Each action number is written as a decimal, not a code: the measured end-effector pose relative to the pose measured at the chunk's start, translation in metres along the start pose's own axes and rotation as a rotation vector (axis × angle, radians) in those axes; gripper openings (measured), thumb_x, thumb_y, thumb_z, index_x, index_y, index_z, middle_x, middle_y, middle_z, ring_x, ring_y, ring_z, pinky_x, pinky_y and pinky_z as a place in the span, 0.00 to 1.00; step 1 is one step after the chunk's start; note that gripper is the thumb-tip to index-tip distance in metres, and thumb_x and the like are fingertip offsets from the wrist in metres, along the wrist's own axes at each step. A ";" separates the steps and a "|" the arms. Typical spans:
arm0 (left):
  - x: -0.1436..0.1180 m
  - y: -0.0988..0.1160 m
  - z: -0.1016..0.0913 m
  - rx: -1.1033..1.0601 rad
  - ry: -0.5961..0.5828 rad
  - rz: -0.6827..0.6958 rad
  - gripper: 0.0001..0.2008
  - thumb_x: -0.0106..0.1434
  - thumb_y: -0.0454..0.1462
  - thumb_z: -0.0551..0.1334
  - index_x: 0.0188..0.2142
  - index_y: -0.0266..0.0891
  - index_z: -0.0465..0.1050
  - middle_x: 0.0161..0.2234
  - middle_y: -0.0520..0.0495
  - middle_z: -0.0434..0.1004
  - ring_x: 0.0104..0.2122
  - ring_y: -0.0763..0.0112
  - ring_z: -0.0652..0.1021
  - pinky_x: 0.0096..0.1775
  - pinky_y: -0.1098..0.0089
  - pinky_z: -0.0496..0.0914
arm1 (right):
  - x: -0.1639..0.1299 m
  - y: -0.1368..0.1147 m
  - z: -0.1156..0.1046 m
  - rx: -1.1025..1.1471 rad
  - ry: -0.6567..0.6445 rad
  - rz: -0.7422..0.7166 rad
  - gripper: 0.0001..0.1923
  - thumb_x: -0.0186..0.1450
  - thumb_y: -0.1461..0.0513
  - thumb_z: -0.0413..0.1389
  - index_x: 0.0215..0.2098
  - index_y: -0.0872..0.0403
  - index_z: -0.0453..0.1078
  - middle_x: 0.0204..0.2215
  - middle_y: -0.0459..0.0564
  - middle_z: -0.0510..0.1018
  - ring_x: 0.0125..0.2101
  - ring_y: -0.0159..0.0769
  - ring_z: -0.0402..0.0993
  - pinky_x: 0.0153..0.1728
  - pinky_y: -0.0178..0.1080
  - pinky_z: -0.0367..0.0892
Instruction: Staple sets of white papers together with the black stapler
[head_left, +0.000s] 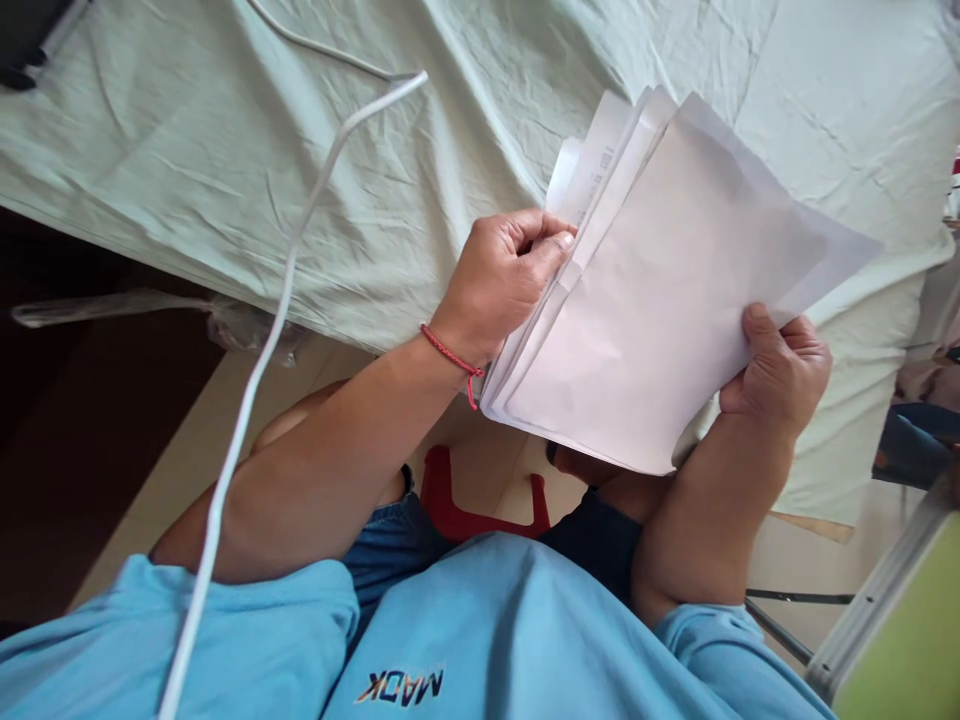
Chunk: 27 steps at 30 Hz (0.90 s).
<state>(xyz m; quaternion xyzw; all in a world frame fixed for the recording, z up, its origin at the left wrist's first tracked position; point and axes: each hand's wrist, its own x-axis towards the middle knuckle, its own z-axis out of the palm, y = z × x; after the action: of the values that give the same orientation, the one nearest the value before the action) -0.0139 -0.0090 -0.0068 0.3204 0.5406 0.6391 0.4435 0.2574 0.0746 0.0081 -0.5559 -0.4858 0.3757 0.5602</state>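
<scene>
A loose stack of white paper sheets [637,290] is held up above the edge of the cloth-covered table. The sheets are fanned a little along their left side, and some print shows on one behind. My left hand [514,265], with a red cord bracelet at the wrist, pinches the left edge of the stack between thumb and fingers. On the other side, my right hand [784,370] grips the lower right edge, thumb on top and fingers partly hidden beneath the paper. The front sheet looks blank.
A wrinkled pale green cloth [375,190] covers the table. One white cable [255,380] runs from the table down across my left side. Below are a red stool [480,520] and a clear plastic bag [240,325]. A green board with a metal edge [900,620] stands at lower right.
</scene>
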 end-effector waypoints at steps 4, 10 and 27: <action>0.000 0.000 0.000 0.041 0.010 0.032 0.06 0.64 0.31 0.71 0.31 0.40 0.79 0.32 0.52 0.80 0.40 0.66 0.82 0.48 0.64 0.79 | 0.000 0.000 0.000 0.014 -0.003 0.004 0.12 0.52 0.59 0.75 0.33 0.53 0.85 0.33 0.45 0.86 0.34 0.33 0.80 0.48 0.42 0.81; 0.001 -0.002 -0.003 0.134 0.061 0.042 0.10 0.59 0.29 0.75 0.29 0.40 0.75 0.30 0.53 0.76 0.33 0.71 0.77 0.42 0.67 0.76 | -0.001 0.000 0.000 0.034 -0.009 0.018 0.11 0.52 0.59 0.76 0.33 0.54 0.85 0.34 0.45 0.87 0.33 0.31 0.79 0.46 0.41 0.81; 0.004 -0.004 -0.003 -0.196 0.036 -0.199 0.22 0.65 0.38 0.78 0.50 0.47 0.68 0.34 0.53 0.83 0.39 0.60 0.86 0.42 0.60 0.81 | -0.001 -0.001 0.002 0.006 0.031 0.027 0.11 0.50 0.58 0.77 0.30 0.53 0.85 0.32 0.46 0.87 0.30 0.30 0.78 0.39 0.37 0.81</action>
<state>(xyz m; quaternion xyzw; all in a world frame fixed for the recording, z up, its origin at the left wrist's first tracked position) -0.0175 -0.0069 -0.0116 0.2088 0.5125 0.6475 0.5239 0.2554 0.0744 0.0086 -0.5666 -0.4681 0.3762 0.5642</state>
